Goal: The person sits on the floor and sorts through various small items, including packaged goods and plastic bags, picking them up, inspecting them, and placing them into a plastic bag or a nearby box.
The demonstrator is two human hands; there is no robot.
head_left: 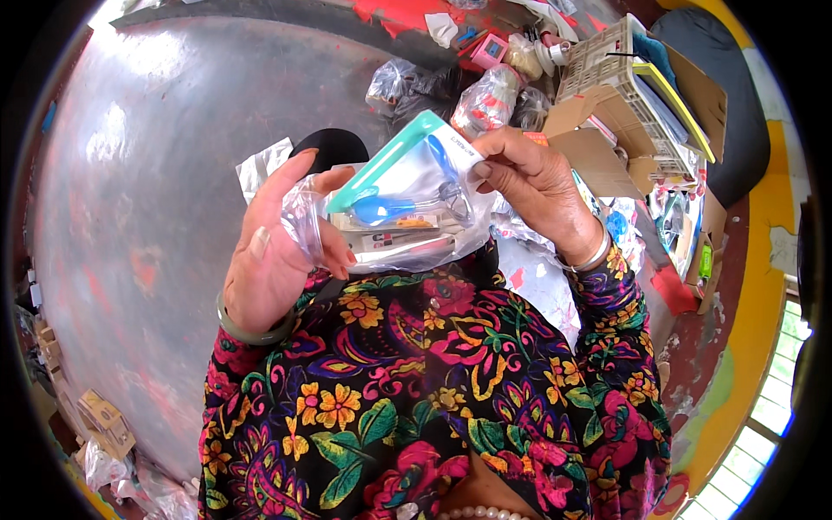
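Observation:
A clear plastic pouch (pixel 433 247) with a teal top strip (pixel 390 160) is held in front of my chest. Through it show a blue-handled item (pixel 381 209), a second slim blue piece (pixel 439 156), dark metal loops and flat printed packets (pixel 394 236). My right hand (pixel 542 186) pinches the pouch's upper right corner, by a white printed part, between thumb and fingers. At the other end, my left hand (pixel 282 247) curls round loose clear plastic (pixel 302 221), its fingers partly spread and some behind the plastic. Where that plastic joins the pouch is hard to make out.
At the upper right stands a beige plastic crate (pixel 602 61) with folders, beside an open cardboard box (pixel 598 130). Filled plastic bags (pixel 490 100) and a pink item (pixel 490 50) lie beyond my hands. A black round thing (pixel 334 149) rests on the grey surface (pixel 173 217).

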